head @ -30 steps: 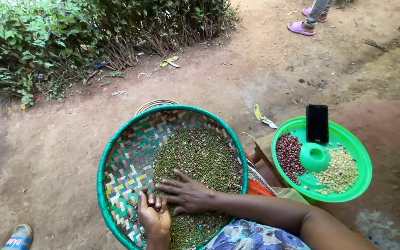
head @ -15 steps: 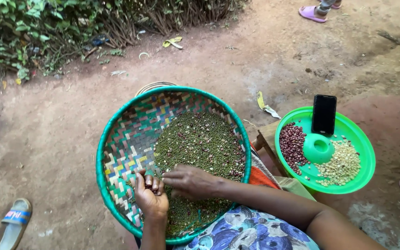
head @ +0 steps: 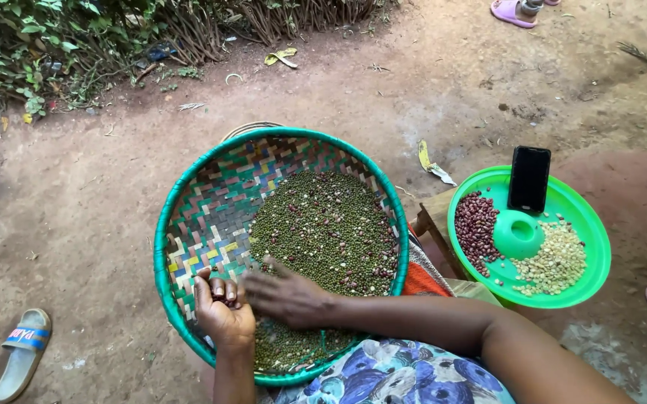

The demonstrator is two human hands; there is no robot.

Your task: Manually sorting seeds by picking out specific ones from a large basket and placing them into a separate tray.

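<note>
A round woven tray with a green rim rests on my lap, holding a heap of small green grains mixed with a few darker and paler ones. My left hand is cupped palm up at the tray's near left edge, with a few dark beans in its fingers. My right hand lies flat on the near edge of the grain heap, fingers spread toward the left hand and nearly touching it.
A green plastic dish on a small wooden stool at my right holds red beans, pale kernels and a propped black phone. Bare dirt ground surrounds me. A sandal lies left; another person's foot is far back.
The view has tilted down slightly. My right hand has slid left over the grains toward my cupped left hand, which stays at the tray's edge.
</note>
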